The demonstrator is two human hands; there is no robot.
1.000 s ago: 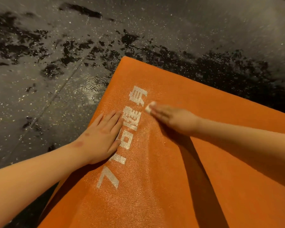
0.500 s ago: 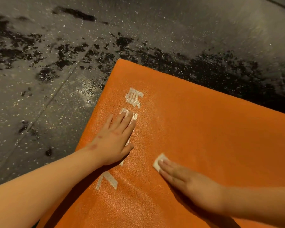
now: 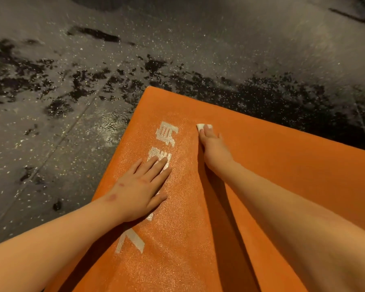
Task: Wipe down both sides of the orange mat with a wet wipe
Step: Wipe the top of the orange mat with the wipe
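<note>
Orange fills the foreground: the mat (image 3: 261,186) lies spread on the ground, printed side up, running out of the picture toward the person. Two bare forearms reach across it. The left hand (image 3: 139,190) rests palm down over the white lettering (image 3: 167,135) near the mat's left edge, fingers straight and close together. It holds nothing and is apparently there to pin the mat so it does not slide under the rubbing.

Further out, the right hand (image 3: 214,148) stretches toward the far corner, fingers extended and flat, pressing a small folded white wipe (image 3: 202,126) onto the surface. Only the wipe's front edge shows beyond the fingertips. Flat fingers rather than a fist likely spread the pressure across the pad.

The textured surface glistens around the lettering — perhaps damp from wiping, perhaps only the light. Beyond the corner lies a dark speckled floor (image 3: 51,133), blotched and shiny in places. The underside appears not yet wiped.
</note>
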